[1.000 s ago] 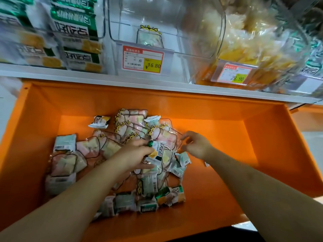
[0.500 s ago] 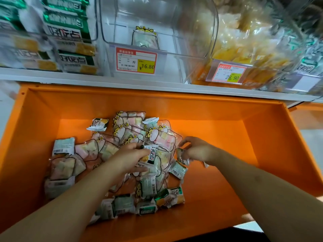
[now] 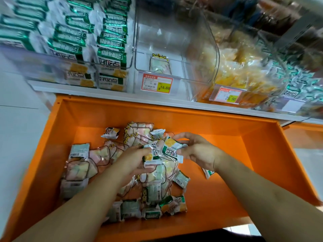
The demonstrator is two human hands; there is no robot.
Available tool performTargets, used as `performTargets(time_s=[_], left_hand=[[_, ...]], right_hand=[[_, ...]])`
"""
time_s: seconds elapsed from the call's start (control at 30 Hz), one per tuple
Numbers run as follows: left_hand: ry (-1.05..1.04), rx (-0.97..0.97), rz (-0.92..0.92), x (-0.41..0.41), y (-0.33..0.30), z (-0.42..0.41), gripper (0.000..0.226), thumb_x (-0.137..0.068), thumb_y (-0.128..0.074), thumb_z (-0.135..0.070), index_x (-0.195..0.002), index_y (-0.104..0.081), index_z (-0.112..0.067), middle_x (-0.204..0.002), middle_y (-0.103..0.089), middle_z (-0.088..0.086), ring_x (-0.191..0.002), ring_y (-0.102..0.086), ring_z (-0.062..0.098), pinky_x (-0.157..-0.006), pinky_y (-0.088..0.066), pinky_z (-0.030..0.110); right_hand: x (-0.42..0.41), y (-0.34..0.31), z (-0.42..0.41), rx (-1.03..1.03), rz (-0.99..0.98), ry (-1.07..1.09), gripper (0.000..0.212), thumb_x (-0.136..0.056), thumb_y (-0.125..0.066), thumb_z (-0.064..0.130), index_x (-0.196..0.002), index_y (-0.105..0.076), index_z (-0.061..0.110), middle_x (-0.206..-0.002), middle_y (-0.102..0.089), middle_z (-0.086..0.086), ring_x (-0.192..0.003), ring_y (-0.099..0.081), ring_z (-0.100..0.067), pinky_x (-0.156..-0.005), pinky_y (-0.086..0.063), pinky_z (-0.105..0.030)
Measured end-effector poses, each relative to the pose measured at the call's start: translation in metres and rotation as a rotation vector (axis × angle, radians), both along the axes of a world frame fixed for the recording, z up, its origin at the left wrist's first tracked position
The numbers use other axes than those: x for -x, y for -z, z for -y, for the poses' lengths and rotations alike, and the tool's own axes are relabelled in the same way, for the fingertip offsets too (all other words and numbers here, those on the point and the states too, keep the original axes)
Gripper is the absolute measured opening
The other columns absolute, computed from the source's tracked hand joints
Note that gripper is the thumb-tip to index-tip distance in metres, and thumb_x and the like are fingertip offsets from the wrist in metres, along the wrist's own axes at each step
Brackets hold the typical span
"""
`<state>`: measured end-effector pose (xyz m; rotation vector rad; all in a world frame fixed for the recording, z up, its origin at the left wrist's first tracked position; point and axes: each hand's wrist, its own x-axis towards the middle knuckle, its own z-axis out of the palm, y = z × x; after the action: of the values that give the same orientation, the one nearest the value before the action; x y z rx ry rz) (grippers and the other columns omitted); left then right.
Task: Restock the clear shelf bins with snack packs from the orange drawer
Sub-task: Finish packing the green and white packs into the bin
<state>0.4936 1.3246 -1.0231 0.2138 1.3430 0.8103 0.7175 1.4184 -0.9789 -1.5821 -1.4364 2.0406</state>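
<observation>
Orange drawer (image 3: pixel 201 123) pulled out under the white shelf edge (image 3: pixel 122 95). Snack packs are heaped in its left-centre floor; right half of the floor is bare orange.

Clear shelf bins above: left bin (image 3: pixel 66 55) stacked with green-and-white packs, middle bin (image 3: pixel 174 49) nearly bare with one pastel marshmallow pack (image 3: pixel 160 65) standing at its front wall, right bin (image 3: pixel 244 70) full of yellow packs. Price tags on the front walls: 16.80 (image 3: pixel 157 84) and 29.90 (image 3: pixel 228 96).

Both forearms reach in from the near edge and converge over the middle of the heap (image 3: pixel 108 159).

Left hand (image 3: pixel 132 160): palm turned inward, fingers curled, thumb on top, gripping a green-and-white pack (image 3: pixel 152 153) held upright above the pile.

Right hand (image 3: pixel 197 151): fingers bent and spread, thumb and fingertips pinching a second green-and-white pack (image 3: pixel 172 150) by its right end, pack tilted, just beside the left hand's pack.

One loose green-and-white pack (image 3: pixel 111 132) lies apart near the drawer's back-left. Another (image 3: pixel 208 172) pokes out under the right wrist.
</observation>
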Motion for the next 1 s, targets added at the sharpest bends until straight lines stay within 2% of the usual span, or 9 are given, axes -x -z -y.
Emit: performTargets(time_s=[0.1,0.23,0.4,0.53,0.63,0.7,0.8,0.9,1.0], left_hand=[[0.004,-0.03,0.044,0.002,-0.005,-0.001,0.06,-0.08,-0.086,-0.046,-0.13,-0.066,-0.018,-0.139,-0.062,0.008,-0.113,-0.069,0.034,-0.078,-0.066,0.045],[0.162,-0.112,-0.024,-0.008,-0.008,0.001,0.071,-0.079,-0.091,-0.038,-0.135,-0.051,-0.021,-0.13,-0.057,-0.006,-0.106,-0.064,0.016,-0.082,-0.066,0.039],[0.263,-0.063,-0.052,-0.014,-0.005,0.005,0.088,-0.079,-0.092,-0.03,-0.152,-0.045,-0.014,-0.137,-0.056,0.003,-0.095,-0.065,0.011,-0.072,-0.065,0.033],[0.324,-0.054,-0.022,-0.019,-0.006,0.005,0.054,-0.084,-0.088,-0.024,-0.129,-0.06,-0.018,-0.12,-0.062,0.001,-0.095,-0.069,0.02,-0.081,-0.065,0.043],[0.306,-0.076,-0.114,-0.019,0.006,0.003,0.087,-0.08,-0.091,-0.028,-0.154,-0.046,-0.014,-0.147,-0.05,0.006,-0.104,-0.064,0.02,-0.073,-0.066,0.038],[0.283,-0.103,-0.145,-0.02,0.009,0.003,0.091,-0.077,-0.093,-0.04,-0.153,-0.047,-0.017,-0.152,-0.047,0.006,-0.109,-0.062,0.02,-0.077,-0.066,0.04],[0.314,-0.131,-0.191,-0.021,0.019,0.0,0.096,-0.065,-0.091,-0.063,-0.146,-0.053,-0.025,-0.155,-0.048,0.003,-0.124,-0.058,0.024,-0.104,-0.054,0.049],[0.336,-0.158,-0.216,-0.025,0.027,-0.006,0.094,-0.076,-0.085,-0.059,-0.154,-0.046,-0.024,-0.16,-0.044,0.005,-0.131,-0.051,0.026,-0.11,-0.04,0.04],[0.387,-0.137,-0.238,-0.029,0.033,-0.008,0.095,-0.077,-0.084,-0.058,-0.156,-0.043,-0.025,-0.163,-0.041,0.005,-0.141,-0.046,0.028,-0.11,-0.038,0.042]], right_hand=[[0.005,-0.004,0.009,0.054,0.036,-0.023,0.042,-0.094,-0.056,-0.019,-0.127,-0.067,0.004,-0.073,-0.069,0.007,-0.058,-0.06,-0.012,-0.059,-0.048,-0.021],[0.018,0.001,0.012,0.018,0.079,-0.121,0.043,-0.094,-0.06,-0.013,-0.118,-0.078,0.019,-0.142,-0.059,0.002,-0.12,-0.059,-0.037,-0.102,-0.054,-0.05],[0.015,0.022,0.01,-0.052,0.117,-0.006,0.019,-0.096,-0.074,0.005,-0.114,-0.07,0.006,-0.116,-0.065,-0.014,-0.083,-0.068,-0.021,-0.084,-0.063,-0.041],[0.007,0.036,0.01,-0.089,0.158,-0.086,0.011,-0.093,-0.08,0.018,-0.103,-0.077,0.013,-0.112,-0.073,-0.007,-0.098,-0.073,-0.023,-0.083,-0.063,-0.041],[-0.013,0.045,0.001,-0.054,0.201,0.085,0.017,-0.098,-0.074,0.027,-0.114,-0.076,0.019,-0.122,-0.074,-0.006,-0.106,-0.073,-0.025,-0.079,-0.059,-0.036],[-0.039,0.061,-0.008,-0.103,0.365,0.198,0.02,-0.098,-0.072,0.022,-0.118,-0.073,0.019,-0.117,-0.072,-0.01,-0.096,-0.07,-0.03,-0.071,-0.054,-0.038],[-0.09,0.094,-0.018,-0.205,0.774,0.178,0.042,-0.091,-0.075,0.024,-0.132,-0.064,0.025,-0.118,-0.063,-0.013,-0.075,-0.06,-0.027,-0.061,-0.045,-0.03],[-0.128,0.12,-0.018,-0.198,1.04,0.053,0.062,-0.083,-0.073,0.031,-0.143,-0.057,0.035,-0.141,-0.051,-0.016,-0.101,-0.064,-0.032,-0.076,-0.055,-0.033],[-0.141,0.134,-0.016,-0.157,1.044,0.024,0.058,-0.09,-0.077,0.037,-0.145,-0.056,0.03,-0.14,-0.056,-0.013,-0.117,-0.06,-0.029,-0.084,-0.055,-0.034]])
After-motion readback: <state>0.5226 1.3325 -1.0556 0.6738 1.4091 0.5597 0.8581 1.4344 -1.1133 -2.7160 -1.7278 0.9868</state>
